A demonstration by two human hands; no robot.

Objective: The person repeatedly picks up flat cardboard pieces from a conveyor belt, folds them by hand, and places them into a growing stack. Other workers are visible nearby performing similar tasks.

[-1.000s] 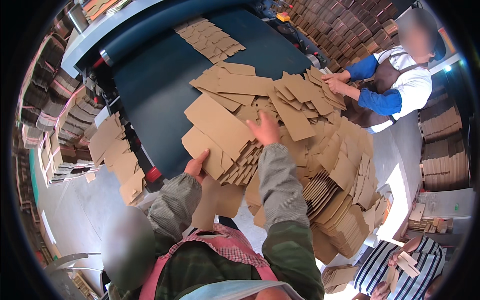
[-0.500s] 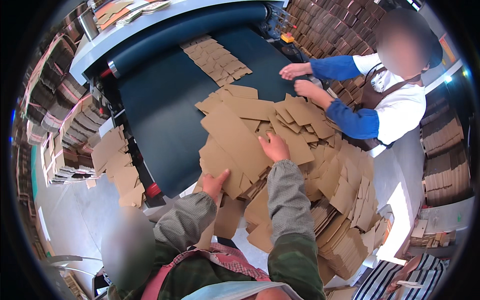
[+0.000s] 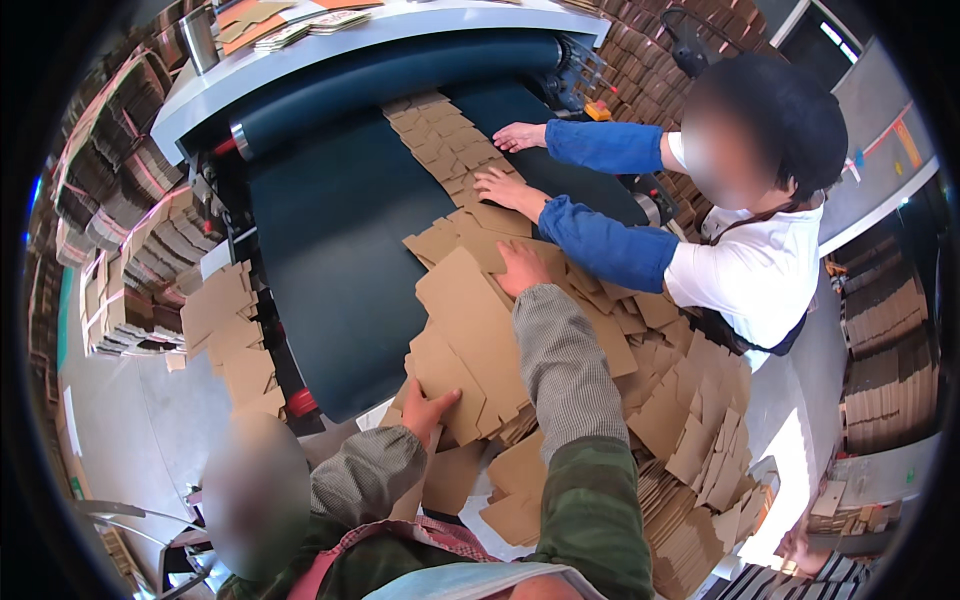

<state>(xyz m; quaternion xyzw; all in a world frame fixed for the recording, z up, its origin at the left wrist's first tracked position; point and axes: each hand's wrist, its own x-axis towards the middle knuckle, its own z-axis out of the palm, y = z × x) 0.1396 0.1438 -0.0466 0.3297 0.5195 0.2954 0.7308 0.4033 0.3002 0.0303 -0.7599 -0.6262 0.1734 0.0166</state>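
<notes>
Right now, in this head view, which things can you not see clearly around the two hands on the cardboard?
- Left hand: its fingers lie on the cardboard stack; the palm side is hidden.
- Right hand: the sheet under it is covered by the hand.
- Number of sheets in the stack: edges too small to count.
- Co-worker's hands cover part of the row on the dark belt.
- Bundles at the left rim: bent and blurred by the lens.

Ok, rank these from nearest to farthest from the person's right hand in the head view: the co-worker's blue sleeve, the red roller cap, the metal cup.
From the right hand:
1. Co-worker's blue sleeve, just to its right.
2. Red roller cap, lower left, at the belt's near corner.
3. Metal cup, far upper left on the machine's top.
</notes>
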